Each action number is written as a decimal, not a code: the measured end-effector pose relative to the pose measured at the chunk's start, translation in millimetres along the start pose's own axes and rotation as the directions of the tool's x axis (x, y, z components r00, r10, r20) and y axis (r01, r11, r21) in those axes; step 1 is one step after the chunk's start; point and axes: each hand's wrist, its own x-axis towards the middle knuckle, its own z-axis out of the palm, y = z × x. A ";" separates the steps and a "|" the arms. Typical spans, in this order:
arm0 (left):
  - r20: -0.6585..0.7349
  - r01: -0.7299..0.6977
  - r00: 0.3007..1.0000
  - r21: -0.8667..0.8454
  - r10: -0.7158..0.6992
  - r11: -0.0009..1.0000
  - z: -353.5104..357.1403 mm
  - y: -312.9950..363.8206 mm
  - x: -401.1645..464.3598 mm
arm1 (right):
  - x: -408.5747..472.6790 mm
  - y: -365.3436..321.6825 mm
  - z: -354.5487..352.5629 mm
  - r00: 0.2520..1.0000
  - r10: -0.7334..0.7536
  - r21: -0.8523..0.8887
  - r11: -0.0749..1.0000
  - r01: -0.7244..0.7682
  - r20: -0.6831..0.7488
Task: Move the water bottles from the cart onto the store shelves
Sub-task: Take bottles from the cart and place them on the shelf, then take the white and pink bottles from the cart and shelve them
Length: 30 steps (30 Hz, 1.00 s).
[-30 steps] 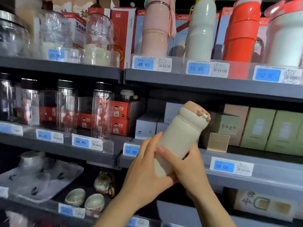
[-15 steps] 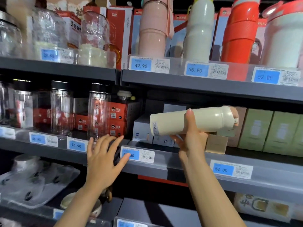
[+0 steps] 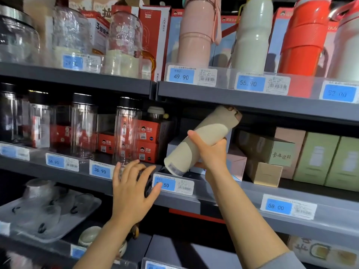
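Half a second back we saw the cream bottle (image 3: pixel 202 140) lying level; now it's tilted, cap up under the upper shelf (image 3: pixel 252 101), base just above the 52.50 price tag (image 3: pixel 172 185), right hand (image 3: pixel 210 152) gripping its middle. Left hand (image 3: pixel 132 189) stays on the middle shelf edge (image 3: pixel 194 199), fingers spread, holding nothing. Pastel boxes (image 3: pixel 272 154) sit right of the bottle, clear black-capped bottles (image 3: pixel 83 125) left.

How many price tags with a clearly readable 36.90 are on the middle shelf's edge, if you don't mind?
2: one 36.90 tag farther left, another 36.90 tag beside the left hand. The blurred far-left tag is unreadable.
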 end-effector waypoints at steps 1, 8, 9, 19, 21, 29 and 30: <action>-0.008 -0.001 1.000 0.003 0.001 1.000 0.6 0.1 0.0 | 1.1 -0.8 -0.9 0.999 -0.034 -0.063 0.997 0.033 -0.002; -0.027 0.007 1.000 0.022 -0.007 1.000 4.8 -0.8 -0.8 | -0.5 -1.4 -0.3 0.975 -0.145 -0.661 0.718 0.220 0.167; -0.027 0.008 1.000 0.022 -0.007 1.000 5.0 -0.9 -0.9 | 0.0 0.5 0.4 0.974 -0.143 -0.696 0.682 0.225 0.175; -0.009 -0.006 1.000 0.029 0.006 1.000 4.5 -1.5 -0.8 | 0.3 6.7 3.1 0.967 -0.201 -0.781 0.574 0.246 0.157; 0.001 -0.011 1.000 0.038 0.011 0.999 3.4 -1.1 -0.8 | -0.4 7.2 3.1 0.965 -0.213 -0.787 0.564 0.251 0.155; 0.096 -0.028 0.995 0.013 0.027 1.000 -3.7 -1.5 -0.9 | -0.8 6.3 -9.0 0.960 -0.137 -0.731 0.625 0.274 0.242; 0.106 -0.026 0.994 -0.004 0.027 1.000 -5.3 -1.7 -1.9 | -5.0 6.1 -14.3 0.957 -0.134 -0.684 0.674 0.279 0.259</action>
